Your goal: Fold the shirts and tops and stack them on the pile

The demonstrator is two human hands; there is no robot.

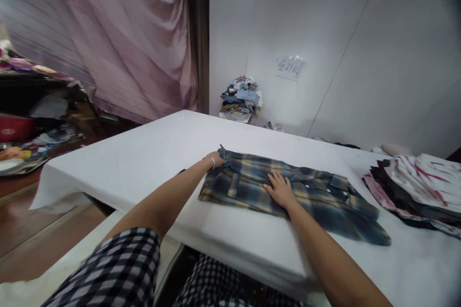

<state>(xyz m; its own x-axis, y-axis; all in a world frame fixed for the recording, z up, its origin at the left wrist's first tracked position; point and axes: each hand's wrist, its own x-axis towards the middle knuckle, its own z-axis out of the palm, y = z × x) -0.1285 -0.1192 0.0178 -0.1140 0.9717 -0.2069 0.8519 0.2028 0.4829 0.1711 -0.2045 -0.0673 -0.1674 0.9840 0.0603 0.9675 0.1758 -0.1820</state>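
Observation:
A blue and yellow plaid shirt [317, 196] lies partly folded on the white table [144, 158], its collar end toward the right. My left hand [217, 159], with a bracelet on the wrist, is closed on the shirt's far left corner. Flat on the middle of the shirt rests my right hand [279, 189], fingers stretched out and pressing the cloth down.
A stack of folded clothes [418, 187] sits at the table's right edge. A small heap of clothes [241, 98] lies against the white wall at the back. A pink curtain [126, 33] hangs at left, with cluttered shelves [32, 129] beside it.

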